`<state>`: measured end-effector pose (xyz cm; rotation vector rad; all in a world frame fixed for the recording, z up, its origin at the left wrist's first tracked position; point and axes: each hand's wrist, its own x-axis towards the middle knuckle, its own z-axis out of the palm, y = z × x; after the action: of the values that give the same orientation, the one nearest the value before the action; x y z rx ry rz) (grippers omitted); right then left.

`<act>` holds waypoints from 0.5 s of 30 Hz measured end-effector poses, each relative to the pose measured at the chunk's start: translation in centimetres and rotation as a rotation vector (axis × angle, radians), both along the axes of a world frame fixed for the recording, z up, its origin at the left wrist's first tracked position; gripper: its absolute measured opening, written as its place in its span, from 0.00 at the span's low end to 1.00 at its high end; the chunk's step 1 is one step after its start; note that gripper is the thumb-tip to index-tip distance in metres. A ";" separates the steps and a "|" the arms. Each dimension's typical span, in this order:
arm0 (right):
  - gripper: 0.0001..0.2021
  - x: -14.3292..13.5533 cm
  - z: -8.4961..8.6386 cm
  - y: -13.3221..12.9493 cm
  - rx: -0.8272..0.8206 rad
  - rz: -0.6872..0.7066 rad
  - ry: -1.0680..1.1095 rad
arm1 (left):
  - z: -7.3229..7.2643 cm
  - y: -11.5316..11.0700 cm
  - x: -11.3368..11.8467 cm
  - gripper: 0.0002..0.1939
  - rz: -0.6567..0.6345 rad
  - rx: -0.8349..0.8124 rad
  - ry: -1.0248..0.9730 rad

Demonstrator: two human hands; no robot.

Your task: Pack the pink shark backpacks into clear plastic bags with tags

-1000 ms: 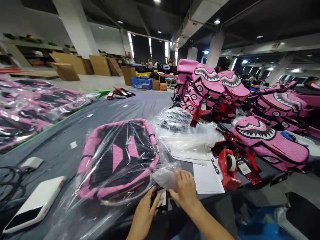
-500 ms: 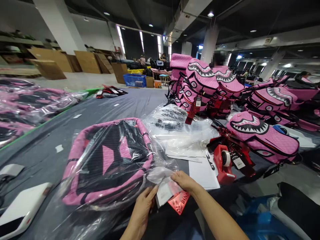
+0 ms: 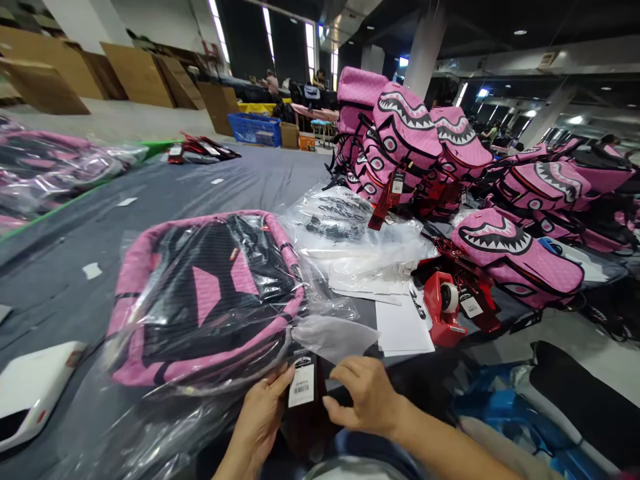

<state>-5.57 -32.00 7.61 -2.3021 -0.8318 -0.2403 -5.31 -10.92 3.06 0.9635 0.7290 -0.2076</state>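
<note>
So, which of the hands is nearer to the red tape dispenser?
The right. The right hand is apart from the red tape dispenser, to its left and closer to the wearer; the left hand is farther left, holding the white-labelled tag.

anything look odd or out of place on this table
Only slightly: small white scraps lie scattered on the grey cloth, left of and beyond the plastic-wrapped bag, apart from any pile, so they look like stray litter. I see no spill or obvious damage.
</note>
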 end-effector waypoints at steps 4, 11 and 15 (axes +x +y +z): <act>0.25 0.2 -2.3 2.4 0.353 -0.179 0.738 | 0.3 0.0 -0.1 0.18 -0.038 -0.010 -0.012; 0.22 2.2 -2.9 4.0 0.525 -0.150 1.005 | -0.6 -0.2 -0.2 0.20 -0.129 0.138 -0.109; 0.05 1.7 -2.0 3.7 0.060 -0.267 0.553 | -0.9 0.2 -0.7 0.17 -0.205 0.426 -0.267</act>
<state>-3.89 -28.29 5.63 -2.2503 -0.2360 0.2487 -6.00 -10.71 2.18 1.4435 0.4325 -0.0991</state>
